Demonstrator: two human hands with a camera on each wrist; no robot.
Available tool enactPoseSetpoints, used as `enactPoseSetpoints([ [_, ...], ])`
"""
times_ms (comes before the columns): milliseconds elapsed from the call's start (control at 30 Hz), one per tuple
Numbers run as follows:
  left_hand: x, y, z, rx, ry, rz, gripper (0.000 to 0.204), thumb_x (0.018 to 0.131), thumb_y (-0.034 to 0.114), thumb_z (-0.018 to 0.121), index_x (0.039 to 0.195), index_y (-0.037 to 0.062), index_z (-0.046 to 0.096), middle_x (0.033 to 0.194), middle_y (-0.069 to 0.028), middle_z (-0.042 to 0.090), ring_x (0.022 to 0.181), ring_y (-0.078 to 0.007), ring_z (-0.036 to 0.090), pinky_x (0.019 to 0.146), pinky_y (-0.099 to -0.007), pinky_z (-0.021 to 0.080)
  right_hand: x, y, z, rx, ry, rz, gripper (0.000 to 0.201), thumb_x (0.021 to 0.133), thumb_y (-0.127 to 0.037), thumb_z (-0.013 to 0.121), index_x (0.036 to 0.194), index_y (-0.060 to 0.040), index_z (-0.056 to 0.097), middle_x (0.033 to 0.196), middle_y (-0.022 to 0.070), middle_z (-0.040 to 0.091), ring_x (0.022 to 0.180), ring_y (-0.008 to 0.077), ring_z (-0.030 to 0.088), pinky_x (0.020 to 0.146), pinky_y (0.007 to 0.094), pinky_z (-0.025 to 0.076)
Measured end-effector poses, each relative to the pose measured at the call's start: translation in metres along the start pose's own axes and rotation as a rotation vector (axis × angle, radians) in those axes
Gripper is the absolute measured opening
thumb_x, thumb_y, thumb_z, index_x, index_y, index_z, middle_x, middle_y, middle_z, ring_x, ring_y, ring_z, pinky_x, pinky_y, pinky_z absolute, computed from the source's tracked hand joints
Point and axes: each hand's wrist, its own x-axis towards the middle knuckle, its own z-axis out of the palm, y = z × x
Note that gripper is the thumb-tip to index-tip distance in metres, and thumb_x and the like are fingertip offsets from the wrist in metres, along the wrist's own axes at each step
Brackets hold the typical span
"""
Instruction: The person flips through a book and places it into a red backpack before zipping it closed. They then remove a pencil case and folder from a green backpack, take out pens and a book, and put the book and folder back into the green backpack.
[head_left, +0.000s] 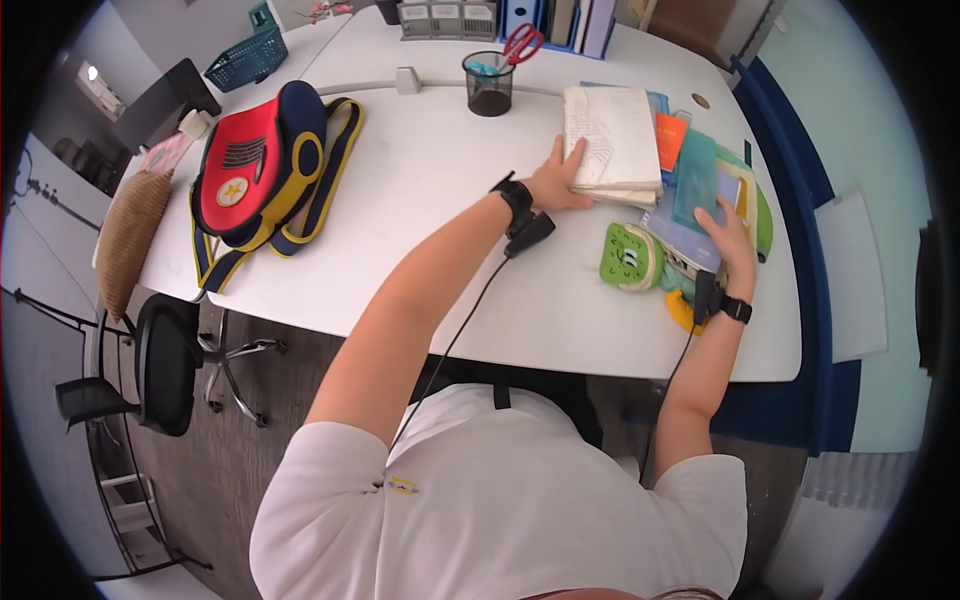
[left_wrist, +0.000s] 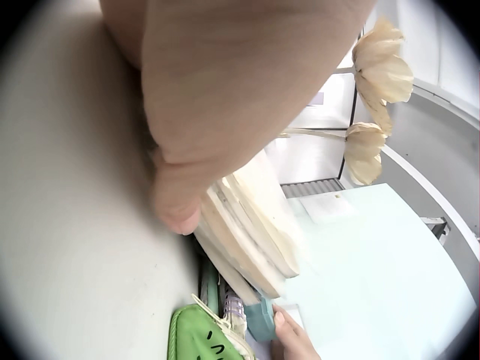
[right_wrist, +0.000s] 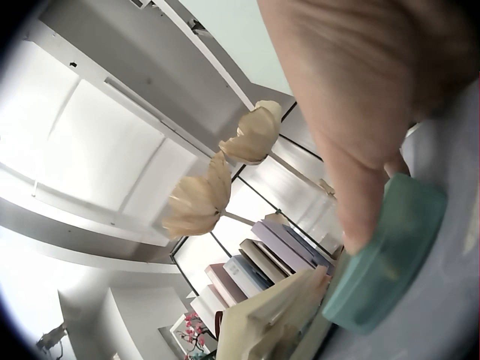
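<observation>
My left hand (head_left: 560,182) lies against the left side of a stack of worn white books (head_left: 612,140), fingers spread at its edge; the left wrist view shows the thumb beside the page edges (left_wrist: 247,232). With my right hand (head_left: 732,245) I hold a translucent teal case (head_left: 695,180), its thumb on the case (right_wrist: 390,255) in the right wrist view. Beneath the case lie a lavender folder (head_left: 672,232) and other flat items. An orange card (head_left: 670,142) sits between the books and the case. Left of my right hand is a green pouch (head_left: 630,257) with a face.
A red and navy backpack (head_left: 240,175) lies at the left of the white table (head_left: 430,200). Behind the books stand a mesh pen cup (head_left: 489,90) with red scissors, a grey basket (head_left: 447,20) and upright binders (head_left: 560,22). Something yellow (head_left: 682,310) is near my right wrist.
</observation>
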Motion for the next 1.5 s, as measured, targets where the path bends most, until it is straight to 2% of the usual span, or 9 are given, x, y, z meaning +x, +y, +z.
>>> enactPoseSetpoints([
  [133, -0.032, 0.001, -0.013, -0.039, 0.055, 0.066, 0.109, 0.07, 0.036, 0.074, 0.144, 0.0072, -0.001, 0.143, -0.0345, -0.006, 0.134, -0.0432, 0.016, 0.108, -0.0372, 0.025, -0.004, -0.006, -0.007, -0.111, -0.062, 0.029, 0.077, 0.076, -0.049, 0.065, 0.128, 0.0039, 0.043, 0.128, 0.0272, 0.044, 0.121, 0.0336, 0.042, 0.101, 0.0364, 0.032],
  [300, -0.164, 0.011, -0.123, 0.274, 0.12, 0.2, 0.078, 0.077, 0.022, 0.07, 0.14, 0.0058, 0.026, 0.146, -0.0217, 0.017, 0.132, -0.0364, 0.026, 0.106, -0.0372, 0.029, -0.009, -0.012, -0.007, -0.299, -0.06, 0.05, 0.075, 0.08, -0.048, 0.061, 0.131, 0.002, 0.04, 0.135, 0.0268, 0.036, 0.127, 0.0361, 0.035, 0.104, 0.0386, 0.028],
  [500, -0.318, -0.048, -0.229, 0.867, 0.542, -0.394, 0.074, 0.068, 0.015, 0.072, 0.132, 0.0039, 0.039, 0.138, -0.0202, 0.03, 0.128, -0.035, 0.032, 0.103, -0.0377, 0.033, -0.002, -0.001, -0.005, -0.349, -0.055, 0.018, 0.067, 0.082, -0.041, 0.06, 0.13, 0.0021, 0.041, 0.135, 0.0261, 0.036, 0.127, 0.0372, 0.034, 0.105, 0.0392, 0.028],
  [633, -0.369, -0.1, -0.247, 0.741, 0.393, -0.562, 0.052, 0.073, 0.01, 0.066, 0.121, 0.0018, 0.048, 0.12, -0.0213, 0.049, 0.111, -0.0352, 0.048, 0.09, -0.0401, 0.042, -0.007, -0.019, -0.005, -0.444, 0.042, -0.143, 0.062, 0.081, -0.031, 0.062, 0.129, 0.0031, 0.042, 0.131, 0.0259, 0.041, 0.122, 0.0372, 0.04, 0.102, 0.0401, 0.032],
  [700, -0.371, -0.112, -0.253, 0.763, 0.307, -0.588, 0.039, 0.076, 0.008, 0.061, 0.113, 0.0014, 0.053, 0.106, -0.021, 0.058, 0.1, -0.0362, 0.055, 0.084, -0.0424, 0.045, -0.009, -0.037, 0.001, -0.486, 0.145, -0.284, 0.06, 0.081, -0.028, 0.062, 0.128, 0.0035, 0.042, 0.127, 0.0256, 0.045, 0.117, 0.0365, 0.045, 0.099, 0.0398, 0.035],
  [733, -0.365, -0.109, -0.255, 0.868, 0.373, -0.539, 0.022, 0.08, 0.007, 0.056, 0.101, 0.0019, 0.056, 0.087, -0.0197, 0.062, 0.086, -0.0373, 0.058, 0.075, -0.0444, 0.046, -0.014, -0.059, 0.0, -0.422, 0.026, -0.265, 0.058, 0.08, -0.027, 0.062, 0.126, 0.004, 0.044, 0.124, 0.0255, 0.047, 0.114, 0.0359, 0.047, 0.096, 0.0393, 0.037],
  [933, -0.288, -0.054, -0.248, 0.937, 0.66, -0.134, 0.007, 0.083, 0.011, 0.054, 0.086, 0.0048, 0.053, 0.077, -0.0127, 0.06, 0.072, -0.0317, 0.061, 0.059, -0.041, 0.048, 0.004, -0.163, 0.017, -0.22, -0.45, -0.367, 0.041, 0.08, -0.026, 0.063, 0.106, 0.0064, 0.057, 0.095, 0.0242, 0.06, 0.09, 0.0331, 0.059, 0.078, 0.0368, 0.047],
  [1200, -0.208, -0.007, -0.201, 0.614, 0.716, 0.158, 0.013, 0.083, 0.01, 0.059, 0.093, 0.002, 0.057, 0.079, -0.0158, 0.06, 0.071, -0.0353, 0.059, 0.06, -0.0411, 0.047, 0.06, -0.153, 0.094, -0.453, -0.388, -0.254, 0.07, 0.068, -0.054, 0.066, 0.092, 0.0117, 0.061, 0.09, 0.0275, 0.062, 0.082, 0.0375, 0.061, 0.075, 0.0381, 0.048],
  [1500, -0.187, 0.009, -0.193, 0.512, 0.665, 0.105, 0.017, 0.083, 0.01, 0.06, 0.097, 0.0004, 0.06, 0.084, -0.0193, 0.061, 0.074, -0.0359, 0.06, 0.064, -0.0382, 0.048, 0.075, -0.134, 0.112, -0.176, -0.441, -0.164, 0.075, 0.059, -0.053, 0.074, 0.093, 0.0129, 0.062, 0.091, 0.0261, 0.063, 0.083, 0.0337, 0.063, 0.075, 0.0327, 0.049],
])
